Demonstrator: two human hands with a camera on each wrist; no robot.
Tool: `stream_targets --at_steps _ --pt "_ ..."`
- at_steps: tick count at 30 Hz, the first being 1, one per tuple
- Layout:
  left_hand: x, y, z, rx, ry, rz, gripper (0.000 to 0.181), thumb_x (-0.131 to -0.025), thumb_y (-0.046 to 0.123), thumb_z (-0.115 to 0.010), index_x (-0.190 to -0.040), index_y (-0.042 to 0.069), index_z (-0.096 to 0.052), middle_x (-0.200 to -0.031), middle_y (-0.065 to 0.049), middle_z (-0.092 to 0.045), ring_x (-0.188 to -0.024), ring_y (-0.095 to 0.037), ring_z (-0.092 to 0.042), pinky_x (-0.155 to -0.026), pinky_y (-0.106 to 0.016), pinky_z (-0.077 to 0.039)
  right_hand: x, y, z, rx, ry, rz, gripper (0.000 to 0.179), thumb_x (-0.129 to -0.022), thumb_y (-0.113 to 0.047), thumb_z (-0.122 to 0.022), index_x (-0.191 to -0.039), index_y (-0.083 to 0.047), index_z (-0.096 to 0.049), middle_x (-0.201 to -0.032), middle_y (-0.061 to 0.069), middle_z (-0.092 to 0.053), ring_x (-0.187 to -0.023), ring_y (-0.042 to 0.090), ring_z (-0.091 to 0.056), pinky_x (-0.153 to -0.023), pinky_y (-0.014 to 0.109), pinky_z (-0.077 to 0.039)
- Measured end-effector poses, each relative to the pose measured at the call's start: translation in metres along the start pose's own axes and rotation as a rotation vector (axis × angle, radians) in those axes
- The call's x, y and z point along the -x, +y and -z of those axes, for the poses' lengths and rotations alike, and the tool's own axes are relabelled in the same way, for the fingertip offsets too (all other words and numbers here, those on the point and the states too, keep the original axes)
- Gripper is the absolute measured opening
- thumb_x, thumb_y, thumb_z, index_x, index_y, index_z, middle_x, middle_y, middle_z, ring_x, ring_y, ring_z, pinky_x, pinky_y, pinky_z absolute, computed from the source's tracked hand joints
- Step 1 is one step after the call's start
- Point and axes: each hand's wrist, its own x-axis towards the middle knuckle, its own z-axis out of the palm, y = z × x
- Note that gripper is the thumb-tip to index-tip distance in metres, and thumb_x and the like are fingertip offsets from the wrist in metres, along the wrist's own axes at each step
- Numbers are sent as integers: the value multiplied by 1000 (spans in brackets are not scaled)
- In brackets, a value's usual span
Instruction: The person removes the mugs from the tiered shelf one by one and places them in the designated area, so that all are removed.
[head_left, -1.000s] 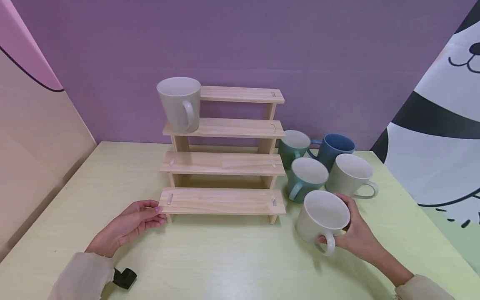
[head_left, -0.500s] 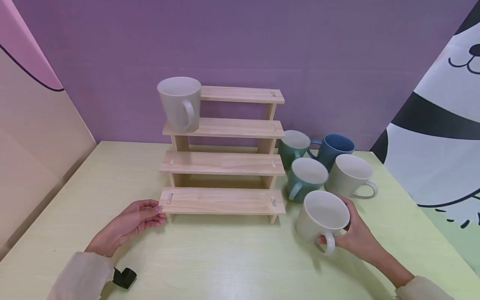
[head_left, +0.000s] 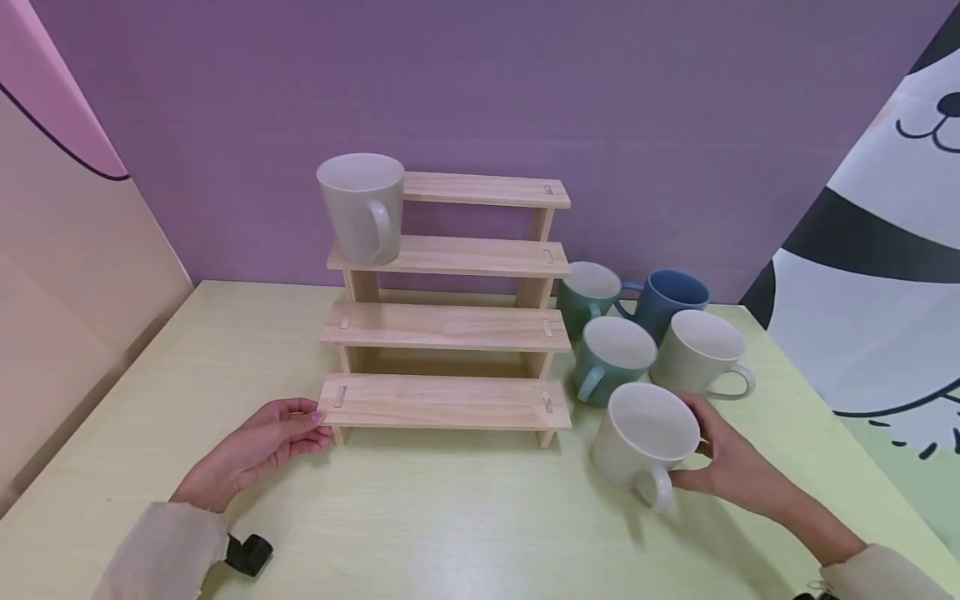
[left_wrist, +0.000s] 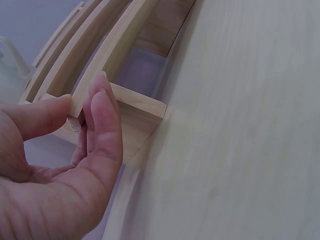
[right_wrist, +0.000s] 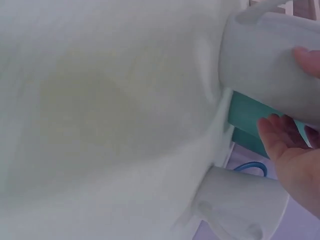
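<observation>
My left hand [head_left: 258, 454] pinches the left end of the lowest board of a four-step wooden display stand [head_left: 442, 403]. In the left wrist view, the thumb and fingers [left_wrist: 105, 117] lie on opposite sides of that board. At the right, a white mug [head_left: 633, 467] stands upright on the table, handle toward me. My right hand [head_left: 738, 462] is around its right side, with loosely spread fingers. The right wrist view shows the thumb at the mug's wall [right_wrist: 270, 60] and the fingertips [right_wrist: 267, 130] apart from it. Another white mug [head_left: 360, 208] stands on the stand's upper left.
Behind the near mug are two green mugs [head_left: 615, 362], a blue mug [head_left: 671, 300] and another white mug [head_left: 697, 350], close to the stand's right side. A purple backdrop [head_left: 480, 92] rises behind the table [head_left: 420, 525].
My right hand has loosened and drawn slightly right, its thumb leaving the mug's handle. The mug stays in place. My left hand has kept its hold on the stand.
</observation>
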Motion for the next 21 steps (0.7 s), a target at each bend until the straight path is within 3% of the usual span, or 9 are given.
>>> stream_targets --at_steps 12,21 --pt "0 0 2 11 -15 -19 14 -98 3 -48 -108 -2 -40 -88 -2 -63 -80 -8 -66 -76 -19 -57 -11 -5 25 49 -32 30 88 -65 13 -78 -138 0 -30 -128 -20 -43 -111 -12 -47 -85 6 -45" --pt "-1 -3 3 5 -22 -23 13 -98 3 -47 -108 -2 -40 -90 -2 -63 -81 -8 -66 -77 -19 -56 -25 -9 45 115 15 16 80 -71 14 -73 -137 -3 -31 -123 -22 -44 -108 -13 -49 -83 3 -45"
